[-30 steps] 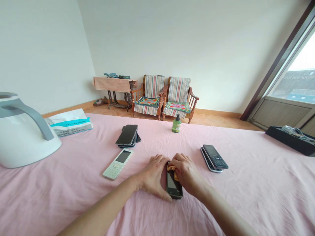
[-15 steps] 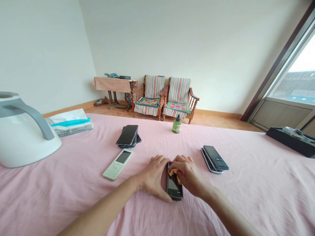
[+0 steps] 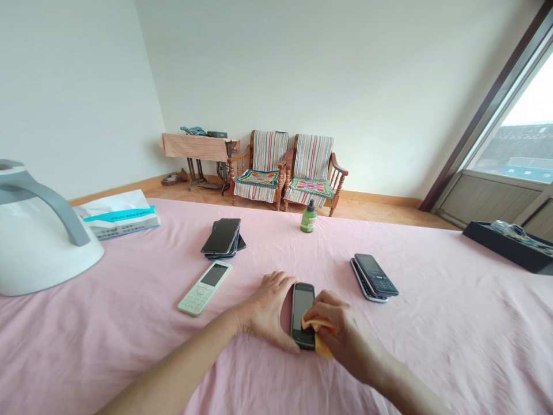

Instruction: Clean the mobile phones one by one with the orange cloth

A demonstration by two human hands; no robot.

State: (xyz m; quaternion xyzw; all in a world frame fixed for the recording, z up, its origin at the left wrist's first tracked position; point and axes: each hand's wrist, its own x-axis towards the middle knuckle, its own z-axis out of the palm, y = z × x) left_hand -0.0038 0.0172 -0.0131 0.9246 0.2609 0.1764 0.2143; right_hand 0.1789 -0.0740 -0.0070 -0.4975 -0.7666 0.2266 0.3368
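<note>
A dark mobile phone [image 3: 303, 302] lies face up on the pink cloth in front of me. My left hand [image 3: 270, 311] braces it from the left, fingertips at its top corner and thumb at its bottom corner. Bunched in my right hand [image 3: 337, 323] is a yellow cloth [image 3: 322, 340], pressed on the lower right part of the phone's screen. Left of my left hand is a white keypad phone [image 3: 205, 288]. Behind that sits a stack of dark smartphones [image 3: 222, 236]. To the right, a dark keypad phone [image 3: 375, 274] rests on another phone.
A green spray bottle [image 3: 308, 219] stands near the far edge of the pink-covered table [image 3: 432, 323]. On the left are a white kettle [image 3: 38, 242] and a tissue pack [image 3: 123, 216]. A black box [image 3: 510, 245] with cables sits at the right edge. Two wooden chairs [image 3: 263, 155] stand beyond.
My right hand has slid the yellow cloth down the phone from the upper screen to its lower part, uncovering the top. My left hand stays at the phone's left side.
</note>
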